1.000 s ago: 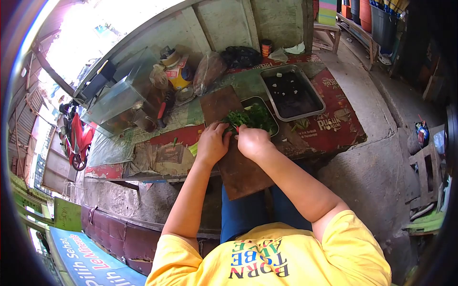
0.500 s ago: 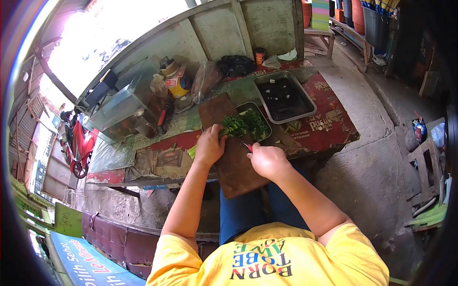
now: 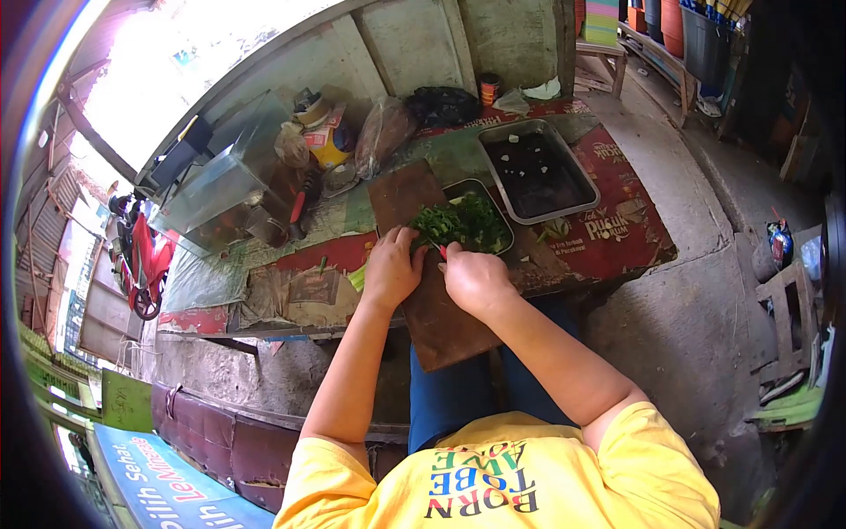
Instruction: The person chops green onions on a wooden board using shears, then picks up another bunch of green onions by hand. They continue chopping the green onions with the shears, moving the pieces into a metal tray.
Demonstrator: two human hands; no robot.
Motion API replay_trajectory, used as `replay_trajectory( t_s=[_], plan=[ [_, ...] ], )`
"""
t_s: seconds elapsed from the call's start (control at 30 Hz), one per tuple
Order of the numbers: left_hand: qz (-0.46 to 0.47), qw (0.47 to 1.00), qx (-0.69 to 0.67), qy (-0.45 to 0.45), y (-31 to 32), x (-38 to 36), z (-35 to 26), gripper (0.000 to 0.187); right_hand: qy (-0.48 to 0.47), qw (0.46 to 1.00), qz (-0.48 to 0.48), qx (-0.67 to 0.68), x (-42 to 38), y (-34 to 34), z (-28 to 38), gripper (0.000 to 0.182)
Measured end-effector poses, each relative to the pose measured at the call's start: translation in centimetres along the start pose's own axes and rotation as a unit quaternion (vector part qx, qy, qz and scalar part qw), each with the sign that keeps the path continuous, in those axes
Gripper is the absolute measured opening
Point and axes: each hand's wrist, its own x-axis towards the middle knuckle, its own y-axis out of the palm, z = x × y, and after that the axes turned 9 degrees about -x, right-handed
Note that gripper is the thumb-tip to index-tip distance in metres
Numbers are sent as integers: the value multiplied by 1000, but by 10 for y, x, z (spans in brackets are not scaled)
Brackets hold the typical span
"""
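Greens (image 3: 458, 225) are lying at the far end of the wooden cutting board (image 3: 441, 317), partly over a small metal tray (image 3: 493, 220), w/ a bigger steel tray (image 3: 539, 172) just beyond to the right. We're pressing our left hand (image 3: 390, 267) down on the bunch, fingers curled over the stems. Our right hand (image 3: 474, 280) is closing tight round a red-handled knife (image 3: 441, 250), blade mostly hidden, right beside the greens.

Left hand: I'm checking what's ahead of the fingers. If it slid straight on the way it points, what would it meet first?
Probably the chopped greens just beyond the left hand, on the cutting board; depth is unclear.
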Motion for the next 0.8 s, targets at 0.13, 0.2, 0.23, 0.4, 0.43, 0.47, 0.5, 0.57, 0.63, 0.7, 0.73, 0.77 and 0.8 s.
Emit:
replay_trajectory(
  t_s=[0.13, 0.2, 0.23, 0.4, 0.43, 0.47, 0.5, 0.57, 0.63, 0.7, 0.73, 0.77, 0.8],
  plan=[
    [0, 1000, -3, 7, 0, 1, 1, 25, 8, 1000, 22, -8, 27, 11, 2, 29],
    [-3, 1000, -2, 6, 1, 1, 5, 25, 9, 1000, 19, 9, 34, 12, 3, 30],
    [-6, 1000, -3, 9, 2, 1, 4, 25, 9, 1000, 20, 9, 35, 10, 4, 30],
    [-2, 1000, -11, -1, 1, 1, 1, 26, 32, 998, 54, -9, 29, 3, 7, 31],
    [-2, 1000, -6, -1, 2, 1, 2, 26, 33, 998, 51, -7, 24, 2, 6, 31],
    [-1, 1000, -6, 2, 2, 1, 3, 26, 36, 997, 65, -8, 18, 1, 5, 30],
    [-2, 1000, -5, -2, 2, 1, 3, 26, 39, 996, 79, -9, 10, 0, 2, 30],
    [-4, 1000, -5, -4, 2, 1, 3, 26, 37, 996, 83, -6, -10, -1, -4, 29],
    [-3, 1000, 0, -3, 2, 1, 3, 26, 34, 996, 88, -4, -35, -1, -13, 29],
    [-11, 1000, 0, 18, 2, -1, 2, 26, 34, 996, 74, 21, -58, -8, -23, 29],
    [-17, 999, -1, 34, 2, -1, 3, 25, 19, 997, 68, 39, -63, -12, -28, 31],
    [-19, 999, 1, 37, 2, -2, 5, 25, 18, 997, 65, 39, -64, -19, -29, 31],
    [-34, 998, 8, 56, 1, -3, 5, 25, 8, 997, 64, 33, -66, -26, -30, 31]
  ],
)
